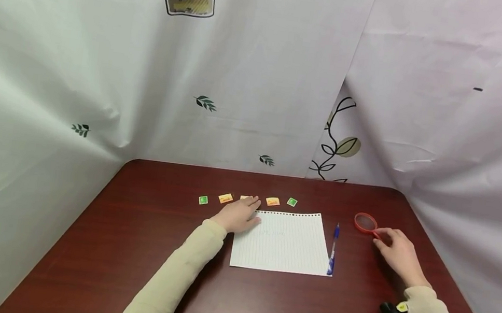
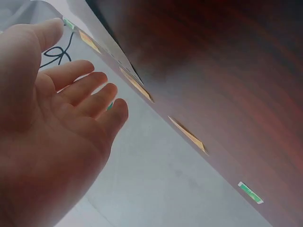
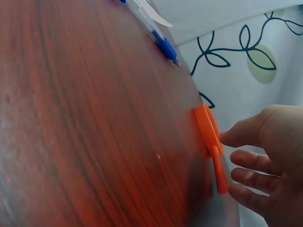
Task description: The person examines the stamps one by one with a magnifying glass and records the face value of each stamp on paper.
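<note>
My left hand [image 1: 240, 215] is over the upper left corner of a lined sheet of paper [image 1: 287, 244], its fingers loosely extended. Its fingertips partly hide the middle orange card [image 1: 244, 197] in the head view. In the left wrist view the palm [image 2: 61, 123] shows nothing held. At the right, my right hand [image 1: 399, 253] is at the handle of a red-orange magnifying glass [image 1: 366, 223]. In the right wrist view the thumb and fingers [image 3: 255, 177] are spread beside the magnifying glass [image 3: 207, 127]; no firm grip shows.
A blue pen [image 1: 333, 250] lies along the paper's right edge. Beyond the paper, a row holds a green square [image 1: 203, 200], orange cards [image 1: 225, 198] and another green square [image 1: 292, 202]. A small black object [image 1: 388, 311] is by the right sleeve. White patterned sheeting [image 1: 265, 75] surrounds the table [image 1: 140, 216].
</note>
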Motion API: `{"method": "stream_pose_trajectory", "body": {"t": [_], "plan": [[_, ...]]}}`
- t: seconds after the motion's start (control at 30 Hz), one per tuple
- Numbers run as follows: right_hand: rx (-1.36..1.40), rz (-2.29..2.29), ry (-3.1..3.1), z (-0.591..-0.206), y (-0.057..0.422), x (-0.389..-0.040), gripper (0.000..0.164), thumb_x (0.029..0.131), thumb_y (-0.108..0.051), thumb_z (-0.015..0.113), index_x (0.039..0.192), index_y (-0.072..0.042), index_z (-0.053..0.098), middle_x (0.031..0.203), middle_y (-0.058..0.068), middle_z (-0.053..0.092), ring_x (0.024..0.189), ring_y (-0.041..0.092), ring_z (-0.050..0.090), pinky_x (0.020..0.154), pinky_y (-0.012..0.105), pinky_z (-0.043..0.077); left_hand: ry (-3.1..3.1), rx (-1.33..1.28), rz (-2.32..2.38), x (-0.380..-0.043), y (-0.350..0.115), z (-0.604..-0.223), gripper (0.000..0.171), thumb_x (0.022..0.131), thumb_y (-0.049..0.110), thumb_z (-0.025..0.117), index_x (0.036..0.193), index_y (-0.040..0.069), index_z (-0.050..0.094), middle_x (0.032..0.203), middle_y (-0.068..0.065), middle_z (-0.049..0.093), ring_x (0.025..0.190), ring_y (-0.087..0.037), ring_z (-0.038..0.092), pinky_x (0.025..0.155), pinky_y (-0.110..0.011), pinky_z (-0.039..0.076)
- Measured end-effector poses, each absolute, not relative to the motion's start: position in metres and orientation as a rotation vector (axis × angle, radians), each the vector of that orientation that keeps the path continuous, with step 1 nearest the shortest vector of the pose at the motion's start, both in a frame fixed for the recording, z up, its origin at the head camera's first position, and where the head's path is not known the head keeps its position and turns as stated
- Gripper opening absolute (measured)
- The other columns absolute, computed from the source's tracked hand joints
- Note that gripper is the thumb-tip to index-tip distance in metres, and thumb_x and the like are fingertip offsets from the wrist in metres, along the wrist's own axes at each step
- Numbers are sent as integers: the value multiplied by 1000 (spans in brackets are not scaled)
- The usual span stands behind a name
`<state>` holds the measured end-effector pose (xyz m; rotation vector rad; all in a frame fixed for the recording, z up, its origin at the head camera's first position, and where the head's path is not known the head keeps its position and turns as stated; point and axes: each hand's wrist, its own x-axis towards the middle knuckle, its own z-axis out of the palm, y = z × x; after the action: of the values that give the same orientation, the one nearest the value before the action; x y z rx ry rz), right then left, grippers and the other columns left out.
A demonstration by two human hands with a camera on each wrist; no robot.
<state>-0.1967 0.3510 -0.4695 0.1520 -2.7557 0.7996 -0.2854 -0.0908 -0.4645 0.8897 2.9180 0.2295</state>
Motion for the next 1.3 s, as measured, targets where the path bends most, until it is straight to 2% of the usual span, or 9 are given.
{"method": "stream_pose_trajectory", "body": {"t": [0.13,0.27,0.47,0.6,0.9,1.3], "plan": [[135,800,-2781,-471,355,-197,29,93,-9,68,116,8,66,113,31,59,99,46,57,82,60,45,2917,889,253,-290,-87,-466,60,105,40,53,152,4,44,159,-13,38,146,-28,37,115,-42,35],[106,784,-2810,-472,357,-195,30,93,-9,68,117,10,65,108,29,61,90,39,58,75,51,46,2899,885,265,-294,-83,-468,60,105,40,52,153,5,43,159,-11,37,146,-27,36,115,-42,35],[74,775,-2843,-475,359,-195,29,91,-7,70,113,12,65,88,14,63,75,25,57,65,39,44,2850,904,311,-298,-80,-469,58,106,39,51,155,9,41,161,-7,36,149,-24,31,116,-41,33],[59,779,-2851,-477,359,-197,26,91,-7,70,109,11,66,82,7,61,71,19,52,63,35,41,2811,900,364,-301,-78,-467,58,106,39,50,155,9,40,162,-7,33,150,-24,30,116,-42,33],[39,827,-2847,-481,358,-200,22,94,-11,68,107,8,68,79,4,58,65,14,47,58,28,37,2775,872,374,-308,-75,-466,58,107,41,49,156,13,39,163,-4,31,147,-22,34,113,-41,37],[47,844,-2850,-480,358,-200,23,98,-7,62,111,11,65,81,6,57,67,18,48,58,30,37,2731,871,433,-309,-75,-461,53,108,38,46,154,12,44,161,-7,35,148,-25,33,115,-42,35]]}}
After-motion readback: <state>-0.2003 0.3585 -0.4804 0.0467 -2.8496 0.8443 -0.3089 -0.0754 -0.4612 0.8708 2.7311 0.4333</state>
